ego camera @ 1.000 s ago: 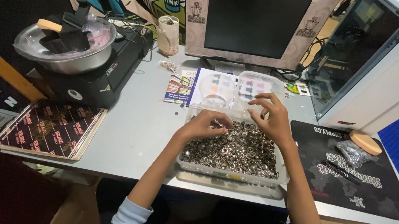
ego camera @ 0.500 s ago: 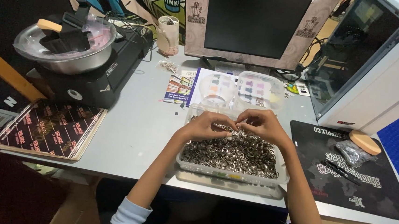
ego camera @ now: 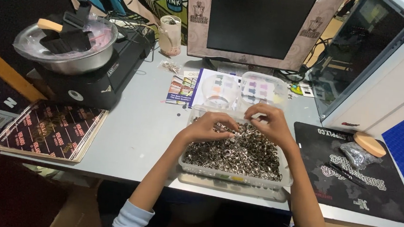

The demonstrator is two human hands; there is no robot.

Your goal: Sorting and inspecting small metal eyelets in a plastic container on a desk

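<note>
A clear plastic tray (ego camera: 235, 176) full of small shiny metal rings (ego camera: 237, 154) sits at the desk's front edge. Both my hands hover over its far half. My left hand (ego camera: 205, 128) has fingers curled, its fingertips pinching a ring among the pile. My right hand (ego camera: 268, 123) is close beside it, fingers bent together on a small ring. The two sets of fingertips nearly touch above the rings.
Two empty clear plastic containers (ego camera: 244, 89) stand behind the tray on printed sheets. A monitor (ego camera: 260, 23) is at the back, a computer case (ego camera: 380, 69) at the right, a black mat (ego camera: 358, 176) with a small bag, a metal pot (ego camera: 67, 47) on a black machine at the left.
My right hand came down from above the tray's far right toward my left hand; both now meet over the rings. The left hand barely shifted.
</note>
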